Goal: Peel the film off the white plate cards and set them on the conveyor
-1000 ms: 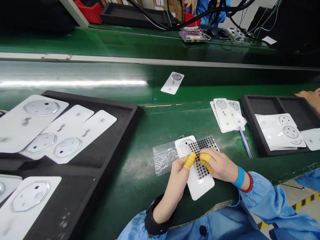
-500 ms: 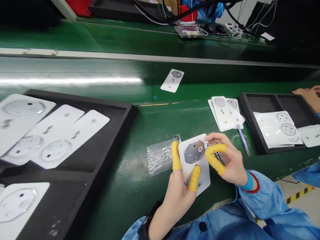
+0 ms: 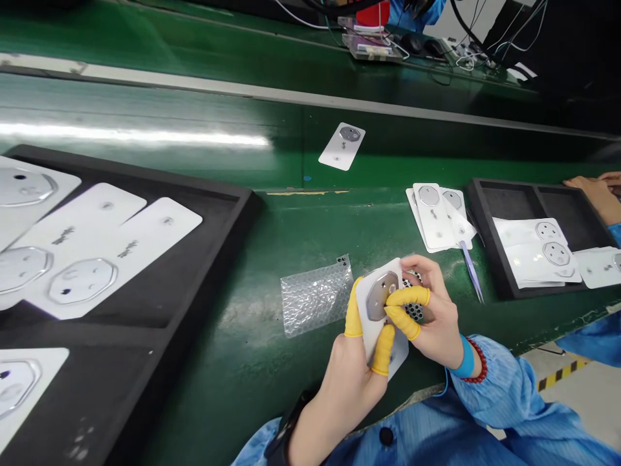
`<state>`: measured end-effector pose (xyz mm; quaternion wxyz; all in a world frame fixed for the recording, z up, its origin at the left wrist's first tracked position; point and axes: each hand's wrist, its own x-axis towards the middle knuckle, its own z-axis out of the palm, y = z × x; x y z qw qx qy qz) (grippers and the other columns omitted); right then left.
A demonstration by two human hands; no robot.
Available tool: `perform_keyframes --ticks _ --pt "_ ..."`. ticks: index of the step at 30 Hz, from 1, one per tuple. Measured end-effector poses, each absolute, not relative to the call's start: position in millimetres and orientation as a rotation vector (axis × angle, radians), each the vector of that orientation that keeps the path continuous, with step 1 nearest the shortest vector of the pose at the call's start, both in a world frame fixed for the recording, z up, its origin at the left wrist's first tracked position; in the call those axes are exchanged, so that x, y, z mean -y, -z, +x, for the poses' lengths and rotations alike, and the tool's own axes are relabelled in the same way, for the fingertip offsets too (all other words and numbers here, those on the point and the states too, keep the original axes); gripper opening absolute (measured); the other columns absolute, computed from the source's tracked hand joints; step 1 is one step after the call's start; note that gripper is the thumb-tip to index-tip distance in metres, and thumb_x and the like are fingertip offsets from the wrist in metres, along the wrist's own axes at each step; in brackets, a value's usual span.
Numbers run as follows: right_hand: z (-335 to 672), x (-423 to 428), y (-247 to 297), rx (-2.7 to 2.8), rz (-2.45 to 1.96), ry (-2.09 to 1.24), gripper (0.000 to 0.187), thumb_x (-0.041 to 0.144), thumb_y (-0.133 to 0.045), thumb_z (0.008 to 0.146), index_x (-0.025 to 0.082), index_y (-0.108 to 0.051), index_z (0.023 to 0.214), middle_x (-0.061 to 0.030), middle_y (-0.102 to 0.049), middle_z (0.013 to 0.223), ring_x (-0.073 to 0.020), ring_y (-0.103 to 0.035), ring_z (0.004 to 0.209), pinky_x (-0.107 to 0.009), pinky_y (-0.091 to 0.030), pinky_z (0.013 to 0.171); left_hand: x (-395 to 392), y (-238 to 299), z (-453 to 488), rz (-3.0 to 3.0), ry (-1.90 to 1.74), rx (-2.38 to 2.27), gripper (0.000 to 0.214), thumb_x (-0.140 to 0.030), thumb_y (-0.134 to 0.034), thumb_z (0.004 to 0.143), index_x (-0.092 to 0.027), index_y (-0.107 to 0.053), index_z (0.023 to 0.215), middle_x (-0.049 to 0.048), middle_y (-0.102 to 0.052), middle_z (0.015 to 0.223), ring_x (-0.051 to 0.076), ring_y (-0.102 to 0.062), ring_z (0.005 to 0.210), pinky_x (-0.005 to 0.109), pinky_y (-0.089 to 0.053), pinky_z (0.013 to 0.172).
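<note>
My left hand [image 3: 356, 369], with yellow finger cots on thumb and index finger, grips a white phone back cover [image 3: 369, 333] by its edges, tilted above the bench. A grey camera plate [image 3: 376, 301] faces up on it. My right hand [image 3: 429, 310], also in yellow cots, pinches thumb and index finger together over that plate; whatever is between the tips is too small to make out. Under the right hand lies a sheet with black dots [image 3: 414, 312], partly hidden. Left of the cover is a clear bubbly plastic sheet [image 3: 313, 301] with a few black dots at its corner.
A large black tray [image 3: 208, 259] with several white covers [image 3: 140, 243] stands at left. To the right are stacked covers [image 3: 429, 217], purple tweezers [image 3: 470, 272] and another black tray [image 3: 504, 259]. One cover [image 3: 339, 152] lies farther back. Another person's hand [image 3: 594, 194] is at far right.
My right thumb and index finger have moved left onto the camera plate and closed into a pinch. The held cover is turned and tilted more. The view has shifted slightly.
</note>
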<state>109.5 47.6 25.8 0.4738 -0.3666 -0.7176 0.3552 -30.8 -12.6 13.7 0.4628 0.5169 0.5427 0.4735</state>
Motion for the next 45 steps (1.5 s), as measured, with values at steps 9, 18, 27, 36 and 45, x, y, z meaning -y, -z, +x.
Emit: perform_keyframes --ticks 9,18,27,36,45 --pt "115 -52 -31 1.337 -0.779 -1.686 0.048 0.033 -0.068 0.088 0.034 -0.032 0.118 -0.0012 -0.063 0.101 -0.0154 -0.07 0.082 -0.031 -0.059 0.072 12 -12 -32 1.839 -1.138 -1.347 0.069 -0.012 -0.048 0.088 -0.02 -0.018 0.15 0.0121 -0.076 0.094 0.027 -0.075 0.077 0.029 -0.058 0.058" --pt "113 -49 -30 1.266 -0.909 -1.659 0.049 0.038 -0.072 0.085 0.029 -0.035 0.116 -0.0024 -0.067 0.095 -0.0177 -0.072 0.086 -0.032 -0.061 0.077 9 -8 -31 1.609 -1.085 -1.354 0.075 -0.02 -0.05 0.092 -0.025 -0.009 0.154 0.0169 -0.069 0.119 0.027 -0.073 0.084 0.031 -0.059 0.06" --pt "119 -57 -31 1.23 -0.806 -1.832 0.051 0.035 -0.074 0.083 0.029 -0.037 0.117 -0.0001 -0.069 0.096 -0.0156 -0.073 0.083 -0.031 -0.06 0.078 8 -15 -33 1.241 -1.18 -1.088 0.062 -0.018 -0.052 0.095 -0.036 -0.027 0.148 0.0027 -0.068 0.122 0.014 -0.066 0.08 0.022 -0.057 0.069" --pt "115 -51 -31 1.244 -0.827 -1.7 0.048 0.024 -0.074 0.084 0.028 -0.041 0.119 -0.002 -0.07 0.101 -0.014 -0.072 0.088 -0.025 -0.06 0.076 17 5 -32 1.219 -1.147 -1.12 0.066 -0.021 -0.055 0.092 -0.032 -0.025 0.15 0.0065 -0.07 0.107 0.022 -0.066 0.081 0.033 -0.058 0.068" --pt "115 -47 -29 1.242 -0.92 -1.683 0.049 0.027 -0.075 0.084 0.028 -0.041 0.119 -0.0034 -0.07 0.103 -0.0168 -0.072 0.091 -0.03 -0.06 0.08 17 -2 -30 1.06 -1.137 -1.134 0.054 -0.031 -0.057 0.091 -0.028 -0.04 0.143 0.0068 -0.071 0.102 0.02 -0.067 0.073 0.029 -0.057 0.058"
